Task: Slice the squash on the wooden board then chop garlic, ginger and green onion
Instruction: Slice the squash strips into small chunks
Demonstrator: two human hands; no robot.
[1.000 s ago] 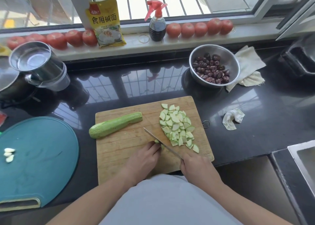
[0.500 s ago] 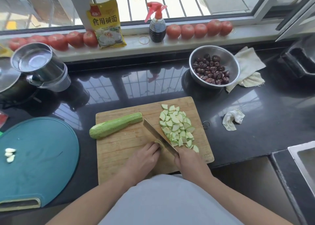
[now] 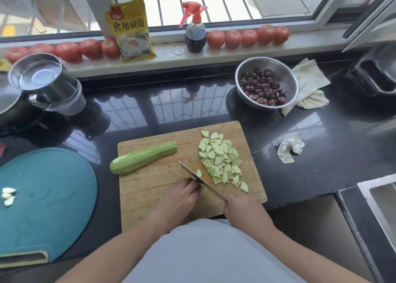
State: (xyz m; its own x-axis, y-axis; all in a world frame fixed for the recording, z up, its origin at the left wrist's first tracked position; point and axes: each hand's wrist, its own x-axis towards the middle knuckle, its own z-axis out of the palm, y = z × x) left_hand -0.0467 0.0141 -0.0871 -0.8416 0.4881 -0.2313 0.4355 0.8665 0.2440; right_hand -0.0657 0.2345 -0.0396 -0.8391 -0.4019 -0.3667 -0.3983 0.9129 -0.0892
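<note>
While left hand covers squash piece, knife handle hidden.

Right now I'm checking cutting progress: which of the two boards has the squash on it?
The wooden board in the middle; the teal board on its left holds only garlic cloves.

single head-worn view, looking forward and steeply down from close above the wooden board; wide angle reaches the counter and window sill.
</note>
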